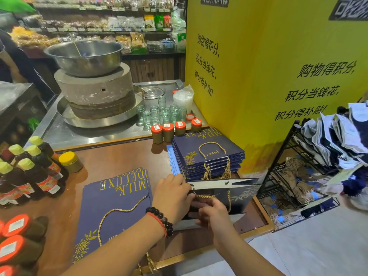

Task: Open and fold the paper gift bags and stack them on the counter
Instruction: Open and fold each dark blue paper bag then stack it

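An opened navy paper gift bag [237,196] with gold cord handles stands on the brown counter [123,156] in front of me. My left hand [171,196] grips its near upper rim. My right hand [213,214] reaches into the mouth of the bag, its fingers curled on the inner edge near a gold handle. A tall stack of flat navy bags [207,154] lies just behind it. A smaller pile of flat navy bags [115,208] printed "MILK DELUXE" lies to the left under my left forearm.
Dark sauce bottles [29,170] and red-capped jars [173,131] stand on the counter. A stone mill [95,90] with a steel bowl sits behind, beside several glasses [159,114]. A yellow pillar [268,76] and a black wire rack [298,182] are on the right.
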